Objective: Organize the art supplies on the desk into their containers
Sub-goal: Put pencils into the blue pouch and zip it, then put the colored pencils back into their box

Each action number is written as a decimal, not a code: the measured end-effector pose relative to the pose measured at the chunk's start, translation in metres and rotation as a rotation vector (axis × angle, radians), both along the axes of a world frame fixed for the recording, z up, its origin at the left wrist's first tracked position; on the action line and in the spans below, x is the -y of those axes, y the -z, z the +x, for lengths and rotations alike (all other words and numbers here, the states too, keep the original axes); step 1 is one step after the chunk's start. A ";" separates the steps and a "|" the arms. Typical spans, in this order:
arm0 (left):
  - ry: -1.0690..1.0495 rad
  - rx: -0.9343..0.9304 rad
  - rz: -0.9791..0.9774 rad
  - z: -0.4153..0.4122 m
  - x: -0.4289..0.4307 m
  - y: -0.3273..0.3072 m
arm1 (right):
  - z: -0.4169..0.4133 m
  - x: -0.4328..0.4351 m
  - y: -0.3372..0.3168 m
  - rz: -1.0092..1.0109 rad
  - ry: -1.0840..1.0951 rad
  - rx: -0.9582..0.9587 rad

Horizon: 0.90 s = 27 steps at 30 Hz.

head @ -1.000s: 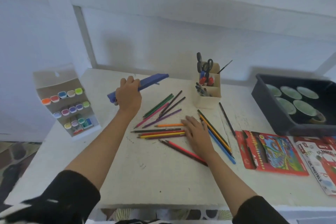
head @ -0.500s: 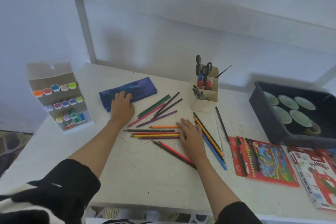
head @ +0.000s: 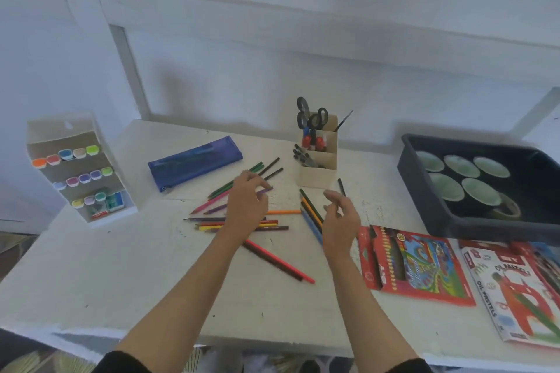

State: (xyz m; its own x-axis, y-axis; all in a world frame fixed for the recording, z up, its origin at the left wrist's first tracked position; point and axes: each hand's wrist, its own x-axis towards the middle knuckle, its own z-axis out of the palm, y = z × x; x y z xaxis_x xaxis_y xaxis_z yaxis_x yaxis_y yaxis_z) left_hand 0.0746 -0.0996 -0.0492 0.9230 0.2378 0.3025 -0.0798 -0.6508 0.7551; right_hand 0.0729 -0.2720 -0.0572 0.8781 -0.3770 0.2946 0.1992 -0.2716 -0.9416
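Several loose coloured pencils [head: 281, 212] lie scattered on the middle of the white desk [head: 145, 275]. A blue zip pencil case [head: 194, 162] lies flat behind them to the left. My left hand [head: 247, 206] hovers over the pencils with loosely spread fingers and holds nothing. My right hand [head: 341, 216] is raised just right of the pencils, fingers relaxed and empty. A red coloured-pencil box [head: 415, 263] lies open-ended at the right.
A cream desk organiser [head: 318, 169] with scissors and markers stands behind the pencils. A white marker rack [head: 78, 169] stands at the left edge. A dark tray [head: 424, 191] with green-lidded pots sits at the right, an oil pastels box [head: 512, 291] in front of it.
My left hand set the blue pencil case down flat, let go and moved right over the pencils. My right hand lifted off the pencils and now hovers.
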 end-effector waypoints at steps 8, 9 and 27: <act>0.377 -0.199 0.080 -0.036 0.181 -0.003 | -0.028 0.199 -0.008 -0.032 0.246 -0.233; 0.378 -0.244 0.157 -0.041 0.198 0.003 | -0.032 0.220 0.001 -0.070 0.252 -0.290; 0.068 -0.204 -0.470 -0.086 0.284 0.014 | -0.098 0.272 0.038 -0.202 0.045 -0.181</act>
State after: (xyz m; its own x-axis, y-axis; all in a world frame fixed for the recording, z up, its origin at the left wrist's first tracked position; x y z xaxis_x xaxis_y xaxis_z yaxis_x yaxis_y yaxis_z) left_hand -0.0111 -0.3835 -0.0628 0.9702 0.2421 -0.0107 0.0696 -0.2361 0.9692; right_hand -0.0252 -0.5442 -0.0954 0.9069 -0.3664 0.2079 0.0165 -0.4621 -0.8867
